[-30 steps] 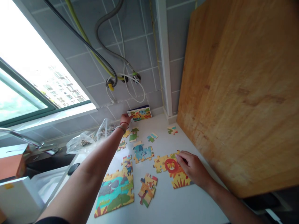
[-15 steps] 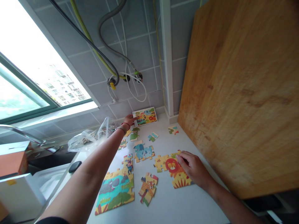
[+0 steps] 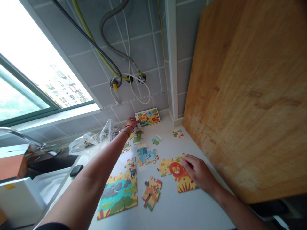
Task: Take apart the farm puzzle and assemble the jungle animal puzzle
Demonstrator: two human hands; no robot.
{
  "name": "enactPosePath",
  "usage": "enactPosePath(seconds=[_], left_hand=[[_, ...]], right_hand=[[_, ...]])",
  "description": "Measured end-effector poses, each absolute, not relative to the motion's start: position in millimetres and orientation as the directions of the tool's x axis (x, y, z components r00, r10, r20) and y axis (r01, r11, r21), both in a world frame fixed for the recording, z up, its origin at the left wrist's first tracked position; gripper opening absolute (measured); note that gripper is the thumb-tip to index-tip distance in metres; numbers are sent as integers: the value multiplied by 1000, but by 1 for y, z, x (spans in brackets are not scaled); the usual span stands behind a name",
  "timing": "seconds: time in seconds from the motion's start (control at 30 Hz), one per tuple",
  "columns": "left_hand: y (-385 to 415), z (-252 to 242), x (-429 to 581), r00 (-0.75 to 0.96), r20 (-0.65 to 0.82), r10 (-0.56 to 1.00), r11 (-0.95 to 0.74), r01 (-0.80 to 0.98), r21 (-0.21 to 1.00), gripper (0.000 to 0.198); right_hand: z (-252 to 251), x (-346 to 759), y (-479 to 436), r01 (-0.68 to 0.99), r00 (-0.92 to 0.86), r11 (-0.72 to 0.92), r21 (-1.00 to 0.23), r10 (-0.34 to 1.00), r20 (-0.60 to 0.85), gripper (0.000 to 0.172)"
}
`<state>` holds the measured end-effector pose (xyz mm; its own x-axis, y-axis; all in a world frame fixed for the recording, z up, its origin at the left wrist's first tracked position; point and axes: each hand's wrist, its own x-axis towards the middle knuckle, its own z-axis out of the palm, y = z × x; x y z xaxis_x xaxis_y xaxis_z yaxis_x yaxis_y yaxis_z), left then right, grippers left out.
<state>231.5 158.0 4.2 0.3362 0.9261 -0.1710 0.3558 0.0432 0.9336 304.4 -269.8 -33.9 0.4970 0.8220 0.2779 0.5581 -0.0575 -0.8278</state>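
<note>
At the back of the counter my left hand is closed on the left edge of a picture card that leans near the wall and shows animals. My right hand rests at the right side of the lion puzzle section, fingers curled together; whatever lies under them is hidden. Left of it lie the giraffe-patterned pieces and the joined hippo section. Farther back are the blue elephant section, a tree piece and a small blue-and-green piece.
One loose piece lies near the wooden board standing on the right. A clear plastic bag sits behind my left forearm. Beyond it are a sink with a faucet and boxes. Hoses hang on the wall.
My left hand and the picture card have shifted very slightly left and up, the card tilting back a little. My right hand stays on the lion section.
</note>
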Motion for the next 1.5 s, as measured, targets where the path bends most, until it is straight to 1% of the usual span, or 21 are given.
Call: enactPosePath(seconds=[0.17,0.27,0.33,0.43,0.5,0.53,0.63,0.7,0.8,0.87,0.9,0.93,0.97,1.03,1.1,1.17,1.23,1.4,1.5], left_hand=[[157,6,226,307,-140,941,14,381,925,39],[155,8,223,258,-83,963,-26,394,919,38],[149,11,222,207,8,978,-92,398,913,38],[130,15,223,177,212,961,-266,382,885,40],[111,15,226,232,335,913,-400,353,846,41],[100,15,226,282,382,880,-464,334,821,38],[69,14,224,467,465,752,-621,265,738,27],[50,15,215,583,465,666,-682,223,697,21],[20,19,190,739,410,534,-732,161,662,12],[-1,21,167,812,372,450,-751,119,649,9],[-11,21,154,837,362,409,-765,99,636,9],[-21,21,141,866,360,347,-808,82,583,12],[-30,20,127,876,359,322,-837,86,540,14],[-44,15,101,889,327,321,-859,128,495,17],[-52,8,76,887,321,332,-883,172,437,18],[-54,1,55,887,341,313,-908,173,383,19],[-50,-3,36,885,369,284,-923,147,356,21],[-28,-5,2,863,400,307,-902,130,412,22],[-11,-5,-10,863,409,298,-903,115,415,23]], right_hand=[[-33,304,-271,569,493,-72,-819,827,270,39],[-34,304,-272,577,486,-70,-814,830,273,40],[-35,304,-272,580,486,-68,-812,829,278,40],[-36,305,-271,581,488,-65,-811,826,283,39],[-35,305,-270,581,488,-61,-812,824,287,39],[-35,305,-270,580,488,-57,-813,823,290,39],[-33,305,-270,575,491,-46,-817,818,300,39],[-33,305,-270,575,490,-39,-817,817,305,39],[-33,305,-270,580,487,-28,-814,813,319,39],[-35,306,-270,584,489,-26,-811,809,326,40],[-35,306,-270,588,490,-28,-809,808,328,41],[-36,307,-270,593,490,-31,-805,807,329,41],[-36,307,-271,598,489,-34,-801,807,330,42],[-37,308,-272,615,478,-28,-788,808,344,42],[-38,308,-273,660,460,-8,-751,795,396,40],[-38,310,-274,732,429,15,-681,766,479,36],[-39,312,-274,797,395,21,-604,739,546,32],[-41,322,-271,863,375,-36,-503,712,593,35],[-41,325,-271,881,383,-88,-466,709,592,39]])
